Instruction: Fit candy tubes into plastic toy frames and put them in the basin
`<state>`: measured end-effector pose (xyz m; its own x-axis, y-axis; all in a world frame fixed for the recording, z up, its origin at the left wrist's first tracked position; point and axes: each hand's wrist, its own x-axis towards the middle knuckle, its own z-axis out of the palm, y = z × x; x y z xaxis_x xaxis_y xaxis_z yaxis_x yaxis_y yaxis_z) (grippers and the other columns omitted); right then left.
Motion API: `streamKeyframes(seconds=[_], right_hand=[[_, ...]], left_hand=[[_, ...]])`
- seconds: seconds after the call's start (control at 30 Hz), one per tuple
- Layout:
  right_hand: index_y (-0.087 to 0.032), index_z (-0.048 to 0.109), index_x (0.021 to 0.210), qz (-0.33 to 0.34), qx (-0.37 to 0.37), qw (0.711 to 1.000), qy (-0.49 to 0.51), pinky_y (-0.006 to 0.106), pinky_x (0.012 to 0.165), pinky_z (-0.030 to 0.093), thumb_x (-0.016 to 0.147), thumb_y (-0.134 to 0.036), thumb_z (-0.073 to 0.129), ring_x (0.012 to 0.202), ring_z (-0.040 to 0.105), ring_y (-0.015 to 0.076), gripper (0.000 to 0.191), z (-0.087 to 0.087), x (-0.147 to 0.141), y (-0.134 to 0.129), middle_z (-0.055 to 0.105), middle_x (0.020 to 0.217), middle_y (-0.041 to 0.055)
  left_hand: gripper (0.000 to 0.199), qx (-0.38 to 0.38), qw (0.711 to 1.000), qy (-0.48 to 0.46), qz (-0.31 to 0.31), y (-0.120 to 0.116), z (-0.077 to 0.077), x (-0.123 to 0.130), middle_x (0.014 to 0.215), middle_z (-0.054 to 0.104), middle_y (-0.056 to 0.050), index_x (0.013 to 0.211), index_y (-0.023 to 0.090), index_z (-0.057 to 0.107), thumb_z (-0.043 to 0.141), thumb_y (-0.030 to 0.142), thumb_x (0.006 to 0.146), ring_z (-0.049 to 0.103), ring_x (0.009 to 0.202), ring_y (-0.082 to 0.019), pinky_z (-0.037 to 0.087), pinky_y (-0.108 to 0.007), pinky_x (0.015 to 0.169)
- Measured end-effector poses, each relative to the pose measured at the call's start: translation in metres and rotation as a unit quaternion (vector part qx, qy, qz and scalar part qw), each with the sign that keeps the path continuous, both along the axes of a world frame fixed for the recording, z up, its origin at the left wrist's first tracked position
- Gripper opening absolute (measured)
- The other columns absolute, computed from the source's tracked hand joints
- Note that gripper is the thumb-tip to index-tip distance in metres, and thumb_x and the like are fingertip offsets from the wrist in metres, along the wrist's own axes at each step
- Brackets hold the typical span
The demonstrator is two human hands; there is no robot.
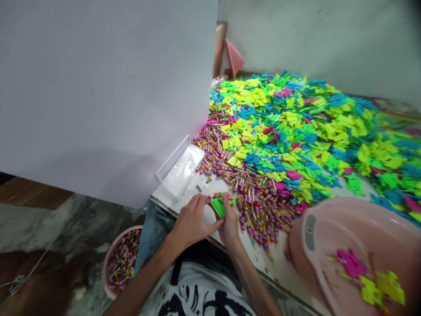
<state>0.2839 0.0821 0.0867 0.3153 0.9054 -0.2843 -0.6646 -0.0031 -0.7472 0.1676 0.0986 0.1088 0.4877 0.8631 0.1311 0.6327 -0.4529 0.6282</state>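
A small bright green plastic piece with ridges (218,208) is held up over the table's front edge. My right hand (230,224) grips it, with fingers behind and along its right side. My left hand (190,221) closes on its left side, the thumb reaching under it toward my right hand. Something small and pinkish shows at the left fingertips, too blurred to name. Just beyond my hands lies a heap of small pink-and-yellow sticks (256,197). Behind that spreads a large pile of yellow, green, blue and pink plastic pieces (296,127).
On the right stands a pink tub (302,259) with a few coloured pieces inside. Clear plastic packaging (184,171) lies left of my hands, beside a big pale panel (108,87). A pink basin (108,281) full of sticks sits on the floor at lower left.
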Motion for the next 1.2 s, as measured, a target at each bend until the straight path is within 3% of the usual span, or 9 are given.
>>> streamKeyframes(seconds=[0.1, 0.2, 0.33, 0.63, 1.2], right_hand=[[-0.022, 0.066, 0.083, 0.024, -0.012, 0.998, 0.057, 0.031, 0.087, 0.051, 0.079, -0.051, 0.071, 0.086, 0.064, 0.0182, 0.029, 0.004, -0.002, -0.001, 0.067, 0.087, -0.0008], [-0.021, 0.069, 0.082, 0.022, -0.042, 0.994, 0.095, 0.028, 0.083, 0.052, 0.074, -0.049, 0.076, 0.084, 0.064, 0.0165, 0.030, 0.003, -0.003, 0.000, 0.069, 0.086, -0.0012], [-0.020, 0.069, 0.081, -0.011, -0.048, 0.997, 0.059, 0.025, 0.074, 0.052, 0.073, -0.043, 0.078, 0.077, 0.063, 0.0146, 0.026, -0.002, -0.004, 0.004, 0.069, 0.082, -0.0024], [-0.020, 0.066, 0.084, -0.067, -0.042, 0.996, 0.028, 0.032, 0.085, 0.052, 0.079, -0.042, 0.071, 0.078, 0.066, 0.0162, 0.023, -0.002, -0.008, 0.005, 0.069, 0.082, -0.0020], [-0.018, 0.064, 0.087, -0.092, -0.075, 0.993, -0.011, 0.028, 0.070, 0.054, 0.075, -0.047, 0.074, 0.074, 0.066, 0.0154, 0.033, -0.008, -0.010, 0.000, 0.069, 0.082, -0.0013]], left_hand=[[0.047, 0.012, 1.000, 0.012, 0.009, 0.000, -0.001, 0.000, 0.103, 0.060, -0.008, 0.110, 0.020, 0.050, 0.069, 0.049, 0.078, 0.059, 0.099, -0.026, 0.051, -0.037, 0.082], [0.042, 0.033, 0.999, 0.023, 0.003, -0.001, -0.002, 0.001, 0.102, 0.061, -0.006, 0.110, 0.020, 0.050, 0.065, 0.048, 0.082, 0.060, 0.100, -0.025, 0.052, -0.037, 0.084], [0.041, 0.041, 0.998, 0.040, 0.017, -0.002, -0.003, 0.003, 0.104, 0.061, -0.007, 0.112, 0.019, 0.050, 0.063, 0.045, 0.084, 0.060, 0.102, -0.025, 0.054, -0.038, 0.085], [0.048, 0.009, 0.997, 0.040, 0.063, 0.000, -0.006, 0.004, 0.105, 0.057, -0.007, 0.110, 0.019, 0.045, 0.066, 0.051, 0.080, 0.058, 0.103, -0.026, 0.054, -0.040, 0.086], [0.039, -0.004, 0.994, 0.104, 0.044, -0.002, -0.001, 0.005, 0.106, 0.058, -0.006, 0.103, 0.022, 0.046, 0.064, 0.048, 0.080, 0.060, 0.103, -0.025, 0.055, -0.037, 0.078]])
